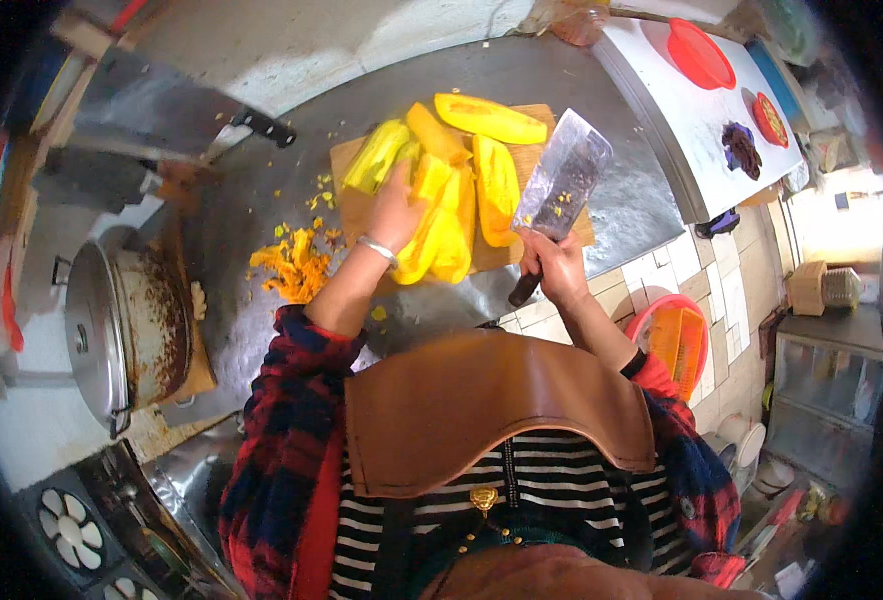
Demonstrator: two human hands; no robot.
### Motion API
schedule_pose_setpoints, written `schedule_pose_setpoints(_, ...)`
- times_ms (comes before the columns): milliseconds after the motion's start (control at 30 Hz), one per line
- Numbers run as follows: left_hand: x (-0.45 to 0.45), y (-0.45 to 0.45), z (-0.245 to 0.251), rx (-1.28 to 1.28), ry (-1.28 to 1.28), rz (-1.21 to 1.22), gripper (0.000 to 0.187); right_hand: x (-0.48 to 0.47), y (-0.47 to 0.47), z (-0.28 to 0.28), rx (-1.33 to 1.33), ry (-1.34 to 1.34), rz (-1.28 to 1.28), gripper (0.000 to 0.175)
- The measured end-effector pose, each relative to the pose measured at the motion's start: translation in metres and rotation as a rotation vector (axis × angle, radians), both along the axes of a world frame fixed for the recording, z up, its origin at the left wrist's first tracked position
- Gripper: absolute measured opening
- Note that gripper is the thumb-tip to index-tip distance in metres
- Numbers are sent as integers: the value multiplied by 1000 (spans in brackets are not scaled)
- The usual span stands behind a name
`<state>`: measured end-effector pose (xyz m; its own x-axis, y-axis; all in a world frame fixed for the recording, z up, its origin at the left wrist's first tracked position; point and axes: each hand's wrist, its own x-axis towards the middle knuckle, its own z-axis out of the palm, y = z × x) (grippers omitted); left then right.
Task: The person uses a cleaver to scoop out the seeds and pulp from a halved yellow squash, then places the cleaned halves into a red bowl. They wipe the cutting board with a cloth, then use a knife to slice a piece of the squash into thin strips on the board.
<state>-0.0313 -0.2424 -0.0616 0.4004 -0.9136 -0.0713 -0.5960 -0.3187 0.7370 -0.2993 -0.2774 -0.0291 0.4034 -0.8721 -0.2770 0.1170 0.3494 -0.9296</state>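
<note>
Several peeled yellow squash pieces [441, 217] lie on a wooden cutting board [535, 124], some hollowed lengthwise. My left hand [396, 206], with a metal bangle at the wrist, rests on the pieces at the board's left side; whether its fingers grip one cannot be told. In my right hand [554, 262] is the dark handle of a cleaver [565, 172], its broad blade angled up and away over the board's right edge, with small yellow bits stuck to it. Orange squash pulp [295, 262] is heaped on the metal table [411, 319], left of the board.
A black-handled knife [265, 127] lies at the far left. Near the table's left side stands a large lidded pot [152, 326]. A white table [659, 82] at the right holds a red basin [700, 54] and a small red bowl [771, 120]. A pink tub [636, 319] stands on the tiled floor.
</note>
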Motion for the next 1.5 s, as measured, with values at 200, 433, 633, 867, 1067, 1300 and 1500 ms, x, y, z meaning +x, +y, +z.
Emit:
schedule_pose_setpoints(200,-11,-62,27,-145,-366,-173,52,-45,-4,-16,54,0,-111,22)
schedule_pose_setpoints(433,-35,-203,25,-66,-625,-613,77,-76,-13,-22,99,25,-141,20)
schedule_pose_setpoints(633,-53,-263,21,483,-775,-907,102,-105,-14,-30,84,17,-164,25)
schedule_pose_setpoints(867,-47,-253,24,239,-702,-871,80,-119,-22,-35,103,-1,-213,27)
schedule_pose_setpoints(1067,-37,-192,53,-298,-514,-322,76,-106,-30,-28,53,27,-118,27)
schedule_pose_setpoints(1300,-11,-9,108,-643,1444,45,45,-51,-25,-13,-18,-12,14,22)
schedule_pose_setpoints(1500,23,154,107,-661,1615,334,50,23,-2,3,-61,11,258,30)
